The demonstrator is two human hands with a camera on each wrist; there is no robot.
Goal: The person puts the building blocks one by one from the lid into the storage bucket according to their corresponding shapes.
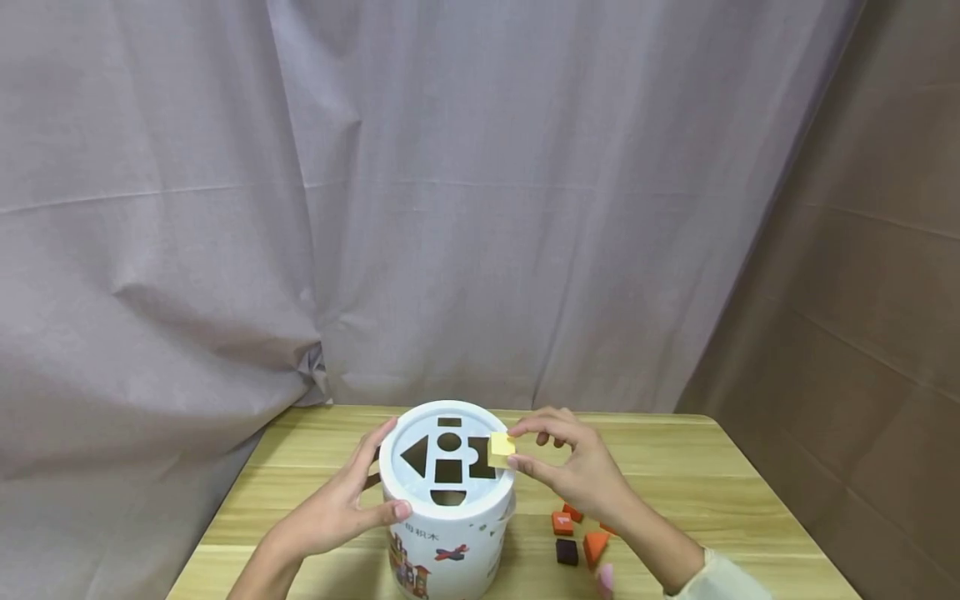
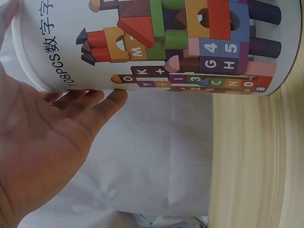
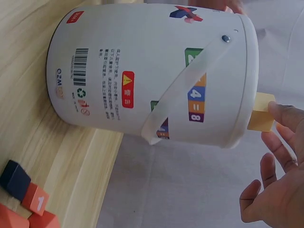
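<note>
A white round toy-block bucket (image 1: 450, 533) stands upright, its lid (image 1: 416, 492) cut with holes of several shapes. My left hand (image 1: 341, 504) holds the bucket at its left side, thumb on the near edge of the rim and fingers round the far side. Between thumb and fingertips my right hand (image 1: 573, 458) pinches a yellow block (image 1: 501, 450), which overlaps the right edge of the notched hole in the head view. From the right wrist the block (image 3: 262, 112) appears right at the lid's rim.
Right of the bucket lie a dark block (image 1: 567, 552), a red block marked 1 (image 1: 562, 523), an orange triangular block (image 1: 596, 547) and a pink piece (image 1: 605, 579). A white carrying handle (image 3: 175, 97) hangs along the bucket's side. Grey curtain (image 1: 480, 208) hangs behind the wooden table (image 1: 675, 467).
</note>
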